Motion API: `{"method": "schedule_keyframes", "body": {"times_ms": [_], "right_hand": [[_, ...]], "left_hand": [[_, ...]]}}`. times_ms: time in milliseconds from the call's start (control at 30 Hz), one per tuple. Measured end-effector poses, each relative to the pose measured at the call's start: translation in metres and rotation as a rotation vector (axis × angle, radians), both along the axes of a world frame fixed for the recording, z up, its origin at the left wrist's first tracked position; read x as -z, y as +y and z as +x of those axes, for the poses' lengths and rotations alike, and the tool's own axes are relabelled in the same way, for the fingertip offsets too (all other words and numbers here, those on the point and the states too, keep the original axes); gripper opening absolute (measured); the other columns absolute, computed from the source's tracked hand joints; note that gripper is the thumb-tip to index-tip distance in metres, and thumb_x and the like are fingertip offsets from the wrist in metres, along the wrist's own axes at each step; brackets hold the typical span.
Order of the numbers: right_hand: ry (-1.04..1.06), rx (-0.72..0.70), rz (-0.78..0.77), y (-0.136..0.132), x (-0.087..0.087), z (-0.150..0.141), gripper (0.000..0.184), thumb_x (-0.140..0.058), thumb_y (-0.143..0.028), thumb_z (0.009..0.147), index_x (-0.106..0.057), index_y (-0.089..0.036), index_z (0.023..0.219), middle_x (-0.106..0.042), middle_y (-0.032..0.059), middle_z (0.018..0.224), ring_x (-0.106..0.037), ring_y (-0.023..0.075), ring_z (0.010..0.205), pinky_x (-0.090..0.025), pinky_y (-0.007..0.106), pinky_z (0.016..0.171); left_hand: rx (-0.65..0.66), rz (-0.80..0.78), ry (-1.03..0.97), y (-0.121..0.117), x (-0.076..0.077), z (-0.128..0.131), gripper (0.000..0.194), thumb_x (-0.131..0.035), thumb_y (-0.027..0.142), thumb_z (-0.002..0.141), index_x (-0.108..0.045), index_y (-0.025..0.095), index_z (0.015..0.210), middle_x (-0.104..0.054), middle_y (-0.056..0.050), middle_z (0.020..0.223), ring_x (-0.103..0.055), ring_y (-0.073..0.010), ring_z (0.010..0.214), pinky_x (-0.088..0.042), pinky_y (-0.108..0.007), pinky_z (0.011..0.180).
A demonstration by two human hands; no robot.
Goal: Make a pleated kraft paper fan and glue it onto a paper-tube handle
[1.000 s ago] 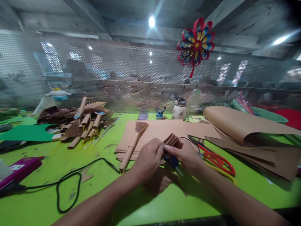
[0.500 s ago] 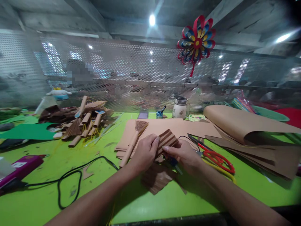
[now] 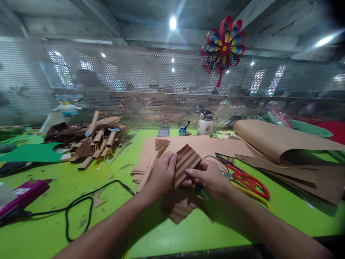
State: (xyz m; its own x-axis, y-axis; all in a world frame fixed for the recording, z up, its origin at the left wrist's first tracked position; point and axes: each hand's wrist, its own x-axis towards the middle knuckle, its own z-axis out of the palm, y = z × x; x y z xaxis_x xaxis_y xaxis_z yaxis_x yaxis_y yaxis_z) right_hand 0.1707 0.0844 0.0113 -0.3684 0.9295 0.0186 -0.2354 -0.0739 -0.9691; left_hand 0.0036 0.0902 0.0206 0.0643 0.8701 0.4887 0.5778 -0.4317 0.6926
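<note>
Left grip (image 3: 164, 172), right grip (image 3: 215, 176), paper (image 3: 188, 161) between

No wording can be read: the white label (image 3: 19, 191) on the purple device (image 3: 33, 189) and the dark marks (image 3: 17, 89) on the left-hand panel (image 3: 24, 64) are too blurred to make out.

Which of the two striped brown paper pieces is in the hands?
The upper striped piece, gripped by the left hand and right hand. The other striped piece lies below it in the view, on the green table.
</note>
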Motion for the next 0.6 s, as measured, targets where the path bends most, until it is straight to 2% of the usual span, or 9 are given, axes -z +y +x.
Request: {"method": "schedule_keyframes", "body": {"times_ms": [133,333,433,533,600], "right_hand": [[-0.027,0.030,0.007,0.000,-0.003,-0.001,0.027,-0.076,-0.026,0.066,-0.066,-0.010,0.084,-0.067,0.0032,0.066,-0.057,0.0080,0.048,-0.040,0.018,0.046],[-0.045,0.053,0.014,-0.001,-0.004,-0.001,0.025,-0.078,-0.030,0.064,-0.063,-0.012,0.072,-0.065,0.0012,0.058,-0.055,0.0079,0.045,-0.038,0.018,0.044],[-0.036,0.045,0.038,-0.001,-0.001,0.001,0.028,-0.078,-0.032,0.065,-0.057,-0.013,0.063,-0.066,0.0023,0.059,-0.057,0.0085,0.046,-0.038,0.018,0.044],[-0.032,0.029,0.043,0.000,0.001,0.002,0.030,-0.078,-0.033,0.066,-0.056,-0.013,0.064,-0.067,0.0029,0.062,-0.057,0.0078,0.047,-0.038,0.017,0.045],[-0.014,0.017,0.031,0.000,0.001,0.002,0.030,-0.076,-0.036,0.070,-0.056,-0.013,0.066,-0.066,0.0019,0.062,-0.056,0.0074,0.049,-0.038,0.017,0.045]], "left_hand": [[-0.008,0.002,-0.017,0.000,-0.002,0.001,0.031,-0.037,0.031,0.090,-0.037,0.021,0.061,-0.042,0.003,0.059,-0.041,-0.0136,0.059,-0.031,-0.026,0.059],[-0.026,-0.008,-0.036,0.003,0.001,-0.001,0.031,-0.038,0.033,0.090,-0.039,0.020,0.061,-0.042,0.004,0.059,-0.041,-0.0133,0.059,-0.032,-0.025,0.060],[-0.098,-0.018,-0.091,0.011,0.001,-0.010,0.030,-0.038,0.035,0.089,-0.043,0.020,0.064,-0.045,0.003,0.061,-0.044,-0.0138,0.061,-0.033,-0.025,0.061],[-0.150,-0.035,-0.142,0.018,0.000,-0.017,0.029,-0.038,0.036,0.088,-0.047,0.019,0.066,-0.047,0.003,0.062,-0.045,-0.0141,0.062,-0.034,-0.025,0.061],[-0.136,-0.040,-0.150,0.019,-0.001,-0.018,0.029,-0.038,0.037,0.087,-0.048,0.019,0.066,-0.047,0.003,0.062,-0.045,-0.0140,0.062,-0.035,-0.025,0.061]]}}
